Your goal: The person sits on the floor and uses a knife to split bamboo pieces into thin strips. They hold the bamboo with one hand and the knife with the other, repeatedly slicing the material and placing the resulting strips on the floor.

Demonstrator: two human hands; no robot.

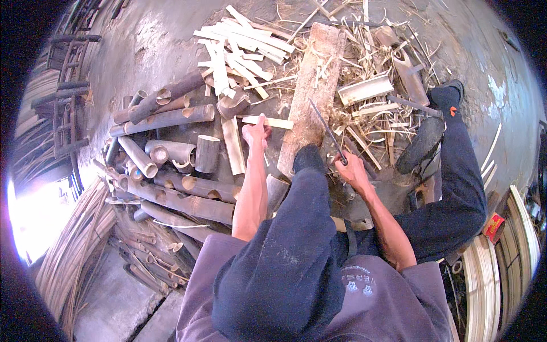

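Pinching pale strip, left hand, knife in right hand, hollow tubes

2 hands are counted: 1 left hand and 1 right hand. 1 knife, 1 plank and 1 red pack are shown. 2 trouser legs are seen. 1 strip is held singly; at least 10 heaped strips are made out, too overlapped for an exact figure. At least 10 tubes are stacked at the left, some partly hidden. 1 pale half-tube is found among the shavings, which cannot be numbered.
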